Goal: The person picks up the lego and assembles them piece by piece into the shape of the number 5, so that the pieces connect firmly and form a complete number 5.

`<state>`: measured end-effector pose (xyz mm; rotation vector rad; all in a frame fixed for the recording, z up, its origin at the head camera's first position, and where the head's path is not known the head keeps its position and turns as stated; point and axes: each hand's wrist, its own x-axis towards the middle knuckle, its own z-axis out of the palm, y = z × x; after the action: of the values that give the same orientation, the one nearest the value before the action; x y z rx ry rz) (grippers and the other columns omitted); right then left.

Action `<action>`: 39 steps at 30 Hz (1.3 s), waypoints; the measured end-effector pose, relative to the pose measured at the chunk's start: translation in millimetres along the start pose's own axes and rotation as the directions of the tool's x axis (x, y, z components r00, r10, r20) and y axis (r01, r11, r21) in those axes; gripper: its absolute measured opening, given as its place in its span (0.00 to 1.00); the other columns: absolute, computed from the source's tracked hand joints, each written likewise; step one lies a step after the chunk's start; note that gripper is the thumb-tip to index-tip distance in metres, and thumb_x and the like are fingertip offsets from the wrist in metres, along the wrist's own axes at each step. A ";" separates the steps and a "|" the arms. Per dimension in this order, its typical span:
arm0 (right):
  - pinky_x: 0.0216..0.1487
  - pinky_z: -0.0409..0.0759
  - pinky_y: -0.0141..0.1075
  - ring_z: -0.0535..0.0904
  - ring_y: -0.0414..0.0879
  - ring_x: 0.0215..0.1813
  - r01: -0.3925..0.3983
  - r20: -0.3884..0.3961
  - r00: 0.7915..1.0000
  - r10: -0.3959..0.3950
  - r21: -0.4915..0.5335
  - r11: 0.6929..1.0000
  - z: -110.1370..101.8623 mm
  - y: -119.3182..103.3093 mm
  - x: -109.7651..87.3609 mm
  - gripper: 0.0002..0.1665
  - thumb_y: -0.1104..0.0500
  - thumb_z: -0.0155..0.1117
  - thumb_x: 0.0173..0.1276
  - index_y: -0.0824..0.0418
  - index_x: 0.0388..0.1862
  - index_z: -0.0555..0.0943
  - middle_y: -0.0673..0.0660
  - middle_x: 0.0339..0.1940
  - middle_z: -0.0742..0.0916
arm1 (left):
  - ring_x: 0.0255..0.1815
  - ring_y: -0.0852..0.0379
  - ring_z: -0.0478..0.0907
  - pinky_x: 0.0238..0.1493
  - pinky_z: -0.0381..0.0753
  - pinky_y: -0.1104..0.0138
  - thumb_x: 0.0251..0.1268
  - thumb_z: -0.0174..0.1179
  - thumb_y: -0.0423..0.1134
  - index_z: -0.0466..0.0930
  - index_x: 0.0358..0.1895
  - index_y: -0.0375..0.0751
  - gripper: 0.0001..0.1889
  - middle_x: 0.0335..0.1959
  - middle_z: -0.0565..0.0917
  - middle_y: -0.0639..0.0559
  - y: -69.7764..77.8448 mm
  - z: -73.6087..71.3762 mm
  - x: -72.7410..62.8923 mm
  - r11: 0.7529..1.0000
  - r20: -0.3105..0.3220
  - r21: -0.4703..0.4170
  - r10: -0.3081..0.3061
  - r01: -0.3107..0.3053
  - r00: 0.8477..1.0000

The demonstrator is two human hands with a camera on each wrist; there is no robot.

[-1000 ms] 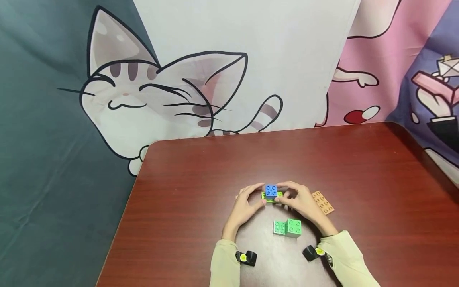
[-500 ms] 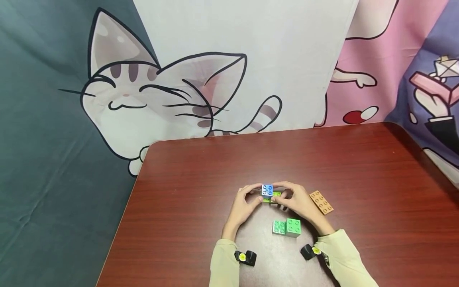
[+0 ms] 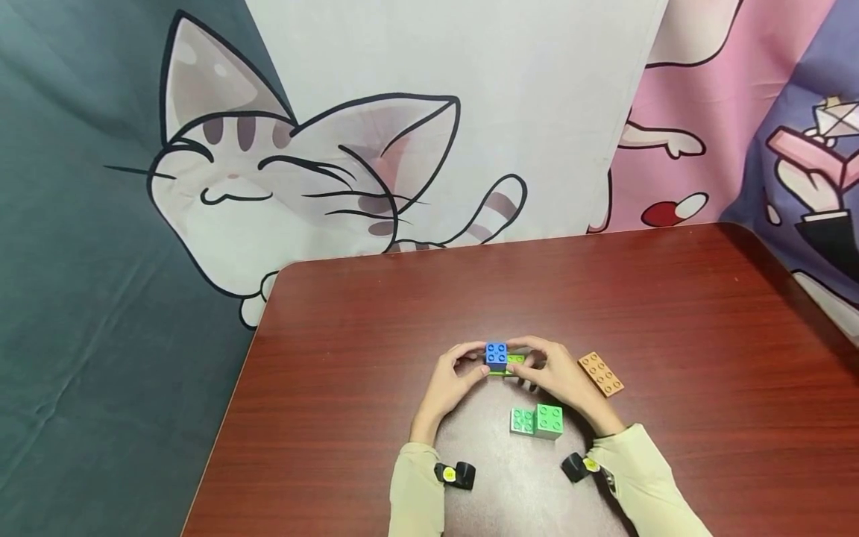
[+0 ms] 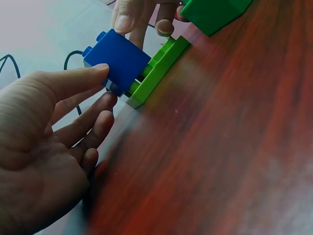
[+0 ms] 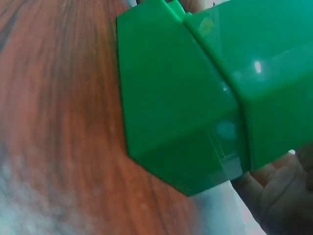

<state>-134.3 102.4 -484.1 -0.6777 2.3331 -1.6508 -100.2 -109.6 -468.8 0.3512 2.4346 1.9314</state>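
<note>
BLUE BLOCK (image 3: 496, 354) PINCHED OVER L END OF LIME PLATE (image 3: 515, 359)

Head cam: I've got the blk approx. mid-table, both hands on it. L hand (image 3: 448, 384) grips its L side, thumb in front, forefinger behind. R hand (image 3: 555, 373) comes in from the other side – thumb & forefinger closed around the blk's R side, thumb just over the plate. Nearer me on the table (image 3: 349, 373) sit a low green brick (image 3: 523, 421) and a taller green brick (image 3: 549, 421), side by side. Orange plate (image 3: 601, 374) lies flat just beyond the R wrist. Cat-print backdrop (image 3: 302, 179) behind.

L wrist cam: my L thumb presses the blk's near face, other fingers curl below. Blk looks a bit tilted vs. the plate, w/ a dark gap showing betw. them. R-hand fingertips at blk's far side & plate's far end; green corner at top.

R wrist cam: green bricks fill most of it. R hand partly shows behind, lower R – can't tell its grip from here.
</note>
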 end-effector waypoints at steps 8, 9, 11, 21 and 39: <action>0.20 0.77 0.47 0.78 0.62 0.21 -0.016 -0.003 1.000 0.016 0.007 1.000 -0.6 -32.1 -4.2 0.22 0.68 0.64 0.61 0.70 0.55 0.75 0.67 0.24 0.83 | 0.49 0.35 0.72 0.52 0.64 0.45 0.56 0.62 0.26 0.76 0.53 0.30 0.19 0.47 0.78 0.34 0.0 0.3 -0.3 1.000 -0.003 -0.018 -0.004 0.004 1.000; 0.20 0.77 0.47 0.78 0.62 0.21 -0.012 -0.007 1.000 0.012 0.007 1.000 -0.5 -32.2 -4.4 0.22 0.68 0.64 0.61 0.70 0.54 0.75 0.67 0.24 0.83 | 0.49 0.35 0.72 0.52 0.64 0.45 0.56 0.62 0.26 0.76 0.53 0.30 0.19 0.46 0.78 0.34 0.2 0.2 -0.3 1.000 0.001 -0.018 -0.002 0.002 1.000; 0.20 0.77 0.46 0.78 0.62 0.21 0.000 -0.013 1.000 0.000 0.001 1.000 -0.1 -32.3 -4.2 0.21 0.69 0.64 0.61 0.71 0.54 0.75 0.67 0.24 0.83 | 0.49 0.35 0.72 0.52 0.65 0.45 0.56 0.62 0.26 0.76 0.53 0.29 0.19 0.46 0.78 0.33 0.1 -0.1 -0.5 1.000 0.004 -0.018 0.001 -0.001 1.000; 0.25 0.76 0.34 0.79 0.54 0.26 0.067 -0.040 0.997 -0.070 -0.073 0.995 -0.7 -36.9 -4.2 0.20 0.70 0.66 0.58 0.71 0.50 0.77 0.61 0.26 0.83 | 0.48 0.35 0.72 0.52 0.65 0.45 0.55 0.63 0.26 0.76 0.52 0.30 0.19 0.46 0.78 0.34 -2.1 -1.0 -0.2 1.000 0.017 -0.028 0.005 -0.004 1.000; 0.19 0.74 0.35 0.78 0.47 0.20 0.023 -0.031 0.999 -0.026 -0.082 0.996 -0.9 7.9 1.7 0.21 0.52 0.65 0.63 0.55 0.54 0.79 0.52 0.28 0.84 | 0.50 0.37 0.72 0.54 0.66 0.47 0.56 0.62 0.26 0.76 0.53 0.29 0.19 0.47 0.78 0.35 -0.2 -0.7 0.6 1.000 0.031 0.005 -0.016 0.016 0.999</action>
<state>-138.2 104.4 -491.0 -0.7038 2.4359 -1.5947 -101.0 -110.1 -468.7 0.3582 2.4155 1.9003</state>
